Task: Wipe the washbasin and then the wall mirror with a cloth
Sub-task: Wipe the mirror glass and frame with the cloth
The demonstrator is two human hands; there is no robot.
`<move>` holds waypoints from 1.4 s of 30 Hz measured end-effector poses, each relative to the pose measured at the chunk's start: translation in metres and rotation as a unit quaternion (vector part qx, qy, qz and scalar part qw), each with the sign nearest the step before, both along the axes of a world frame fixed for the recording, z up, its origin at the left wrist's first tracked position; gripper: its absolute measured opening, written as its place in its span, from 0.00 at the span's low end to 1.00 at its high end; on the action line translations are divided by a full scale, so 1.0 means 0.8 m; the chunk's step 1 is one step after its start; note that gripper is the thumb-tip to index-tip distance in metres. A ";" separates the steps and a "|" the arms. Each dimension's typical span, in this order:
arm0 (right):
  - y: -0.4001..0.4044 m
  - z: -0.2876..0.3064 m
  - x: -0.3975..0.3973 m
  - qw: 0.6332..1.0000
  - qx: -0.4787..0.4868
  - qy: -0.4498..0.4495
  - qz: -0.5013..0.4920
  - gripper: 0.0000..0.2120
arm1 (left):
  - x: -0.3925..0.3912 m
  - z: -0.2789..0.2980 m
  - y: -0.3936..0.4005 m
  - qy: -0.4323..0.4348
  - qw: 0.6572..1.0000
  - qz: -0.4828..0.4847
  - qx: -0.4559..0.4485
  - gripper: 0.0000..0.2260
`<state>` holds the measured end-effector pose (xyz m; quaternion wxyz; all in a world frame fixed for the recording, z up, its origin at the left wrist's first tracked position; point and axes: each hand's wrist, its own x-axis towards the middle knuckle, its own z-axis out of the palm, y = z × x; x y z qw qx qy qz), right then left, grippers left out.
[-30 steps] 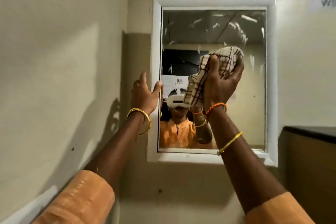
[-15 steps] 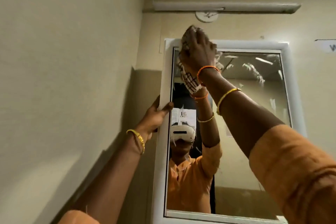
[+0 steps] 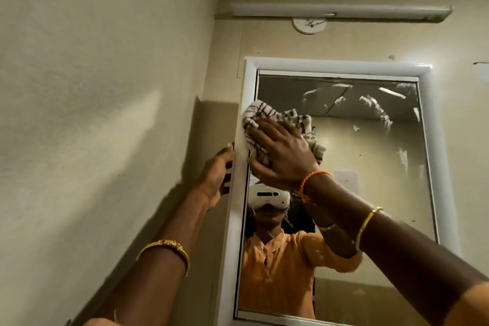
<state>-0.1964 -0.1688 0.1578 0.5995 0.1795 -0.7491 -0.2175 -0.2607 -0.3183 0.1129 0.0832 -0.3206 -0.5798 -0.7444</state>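
Note:
A white-framed wall mirror [image 3: 375, 167] hangs in the corner, with smears across the upper glass. My right hand [image 3: 283, 151] lies flat on a cream cloth with brown checks [image 3: 258, 116] and presses it against the glass and the left frame strip, near the upper left part of the mirror. My left hand [image 3: 217, 174] grips the outer left edge of the frame, just below the cloth. The washbasin is out of view.
A side wall [image 3: 105, 114] runs close along the left of the mirror. Above the mirror hang a white tube light [image 3: 341, 12] and a round white fitting [image 3: 309, 25]. A paper label [image 3: 481, 71] shows at the right edge.
My right hand has slid the cloth down from the mirror's top left corner along the left edge, and its fingers now lie flat. My left hand keeps its hold on the frame. The view tilted further up.

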 end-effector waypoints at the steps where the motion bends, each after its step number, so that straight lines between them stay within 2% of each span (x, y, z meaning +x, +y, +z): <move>1: 0.004 -0.006 -0.002 1.000 0.011 0.004 -0.002 0.30 | 0.000 -0.001 0.001 0.005 1.000 0.013 0.003 0.19; 5: 0.003 0.030 -0.006 0.999 0.021 0.019 -0.018 0.29 | 0.001 -0.002 0.003 0.022 0.999 0.037 0.025 0.18; 9: -0.013 0.097 -0.004 0.998 -0.051 0.018 -0.028 0.34 | 0.005 -0.005 0.004 0.023 0.998 0.046 0.032 0.21; 11: -0.023 0.105 -0.004 0.996 -0.082 0.029 -0.015 0.35 | 0.010 -0.004 0.003 0.031 0.998 0.055 0.028 0.23; 14: -0.028 0.061 -0.010 0.995 -0.093 0.035 0.010 0.33 | 0.016 -0.006 0.004 0.025 0.998 0.061 0.018 0.24; 18: -0.016 -0.019 -0.012 0.999 -0.026 0.012 0.020 0.32 | 0.011 -0.010 0.009 0.027 0.994 0.087 0.054 0.18; 23: -0.007 -0.009 -0.012 0.999 0.022 0.008 0.024 0.32 | 0.003 -0.017 0.020 0.064 0.986 0.101 0.120 0.17; 29: -0.016 0.067 -0.007 0.998 -0.051 0.035 -0.013 0.35 | 0.011 -0.014 0.031 0.036 0.978 0.117 0.168 0.19; 34: 0.004 0.080 -0.004 0.990 -0.109 0.087 0.012 0.33 | 0.013 -0.014 0.044 0.042 0.964 0.163 0.208 0.18; 42: 0.122 0.077 0.046 0.963 -0.218 0.154 0.026 0.28 | 0.011 -0.020 0.052 0.068 0.944 0.278 0.164 0.16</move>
